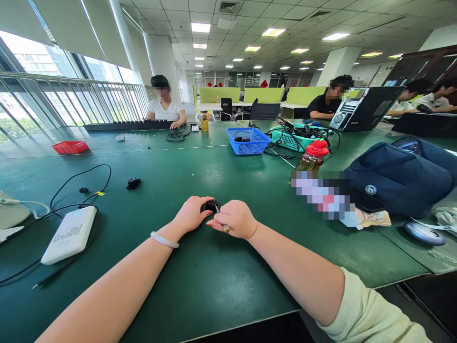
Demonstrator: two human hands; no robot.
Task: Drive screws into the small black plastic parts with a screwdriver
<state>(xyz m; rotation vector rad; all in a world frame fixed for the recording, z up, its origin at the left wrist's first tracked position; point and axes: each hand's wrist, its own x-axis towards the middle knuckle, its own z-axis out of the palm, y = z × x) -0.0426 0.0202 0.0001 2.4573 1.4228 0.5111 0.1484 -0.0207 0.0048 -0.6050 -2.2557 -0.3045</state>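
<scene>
On the green table top, my left hand (pixel 193 215) is closed around a small black device (pixel 210 206), with thumb and fingers at its sides. A bracelet sits on that wrist. My right hand (pixel 235 220) touches the device's right side and grips a slim metal tool. Its thin shaft points at the device, and a gold-coloured end (pixel 226 228) sticks out below the fist; its exact kind is hidden by the fingers. Further left lies another small black part (pixel 133 183), apart from both hands.
A white box (pixel 69 234) with cables and a black probe lies at left. Behind stand a red tray (pixel 70 146), a blue basket (pixel 249 140) and a teal basket (pixel 296 138) of cables. At right are a red-capped bottle (pixel 312 157) and a navy bag (pixel 396 176). Several people sit across.
</scene>
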